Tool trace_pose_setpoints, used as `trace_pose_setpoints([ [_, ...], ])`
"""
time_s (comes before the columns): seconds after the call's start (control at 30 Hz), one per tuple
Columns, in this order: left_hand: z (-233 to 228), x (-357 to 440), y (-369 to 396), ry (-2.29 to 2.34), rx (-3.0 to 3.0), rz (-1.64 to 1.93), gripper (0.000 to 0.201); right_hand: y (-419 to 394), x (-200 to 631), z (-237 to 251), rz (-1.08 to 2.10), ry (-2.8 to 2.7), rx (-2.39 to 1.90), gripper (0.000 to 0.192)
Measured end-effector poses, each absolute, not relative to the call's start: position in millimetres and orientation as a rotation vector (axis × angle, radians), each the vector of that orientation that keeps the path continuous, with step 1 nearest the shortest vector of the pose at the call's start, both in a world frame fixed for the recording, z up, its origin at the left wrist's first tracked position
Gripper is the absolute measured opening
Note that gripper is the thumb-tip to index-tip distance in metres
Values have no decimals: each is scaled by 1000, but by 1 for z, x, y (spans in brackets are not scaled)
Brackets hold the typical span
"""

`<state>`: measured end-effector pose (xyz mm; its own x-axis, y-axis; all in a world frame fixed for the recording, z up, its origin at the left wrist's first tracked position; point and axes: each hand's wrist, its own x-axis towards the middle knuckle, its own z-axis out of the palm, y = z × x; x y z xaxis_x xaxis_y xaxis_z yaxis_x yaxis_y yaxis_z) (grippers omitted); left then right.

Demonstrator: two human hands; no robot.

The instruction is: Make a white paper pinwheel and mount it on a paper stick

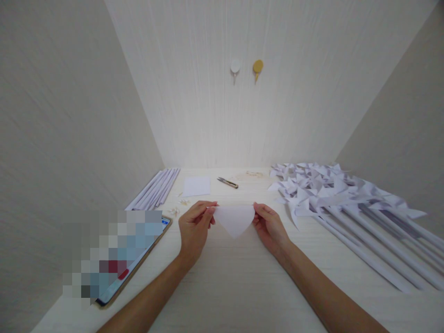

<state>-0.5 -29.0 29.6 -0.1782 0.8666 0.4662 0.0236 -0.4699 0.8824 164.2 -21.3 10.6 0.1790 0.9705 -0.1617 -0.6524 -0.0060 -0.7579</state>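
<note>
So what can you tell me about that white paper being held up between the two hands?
The paper is plain white, thin and slightly translucent-looking, folded into a triangle with its long edge on top and its point hanging down. The left hand pinches its left corner and the right hand pinches the right corner, stretching it level just above the pale table. No print or marks show on it. Whether its tip touches the table cannot be told.

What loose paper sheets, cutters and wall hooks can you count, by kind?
Folded paper held by both hands: 1
Flat paper square: 1
Cutter: 1
Wall hooks, white and gold: 2
Total: 5
</note>
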Motion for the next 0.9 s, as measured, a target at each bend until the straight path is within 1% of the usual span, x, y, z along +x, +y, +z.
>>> trace_pose_setpoints([
  [0.63,30,-2,-29,1069,1443,1681,18,-21,165,11,1348,-475,-844,25],
  [0.9,27,1,-25,1063,1116,1641,24,-21,163,8,1274,-551,-860,26],
])
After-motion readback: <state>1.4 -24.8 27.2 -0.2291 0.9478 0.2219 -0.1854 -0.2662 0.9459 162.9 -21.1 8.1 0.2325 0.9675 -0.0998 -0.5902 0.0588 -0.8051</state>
